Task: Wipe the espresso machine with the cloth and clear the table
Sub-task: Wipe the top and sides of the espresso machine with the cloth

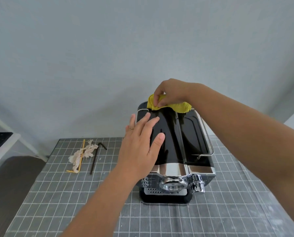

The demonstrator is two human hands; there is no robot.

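Head view. The espresso machine (175, 142) stands on the table (219, 211), right of centre, front panel toward the camera; black glossy top, chrome band and chrome fittings below.

Right hand (170, 94): reaches over the machine from the right, at the far edge of the top. Fingers and thumb closed on the yellow cloth (182, 106), which is bunched under the hand and lies on the back rim of the machine, a loose part trailing to the right along that rim.

Left hand (142, 142): flat, fingers spread, holding nothing. Palm and fingers press on the left part of the black top, fingertips pointing away from the camera. A ring shows on one finger. The two hands are apart: left nearer the camera, right at the back, glossy top bare between them.

Left of the machine, well apart from both hands, lie a crumpled tissue (82, 155), a yellow straw (80, 157) lying across it, and a black straw (96, 156) with a bent end just beside. The table is covered by a grey cloth with a white grid pattern.
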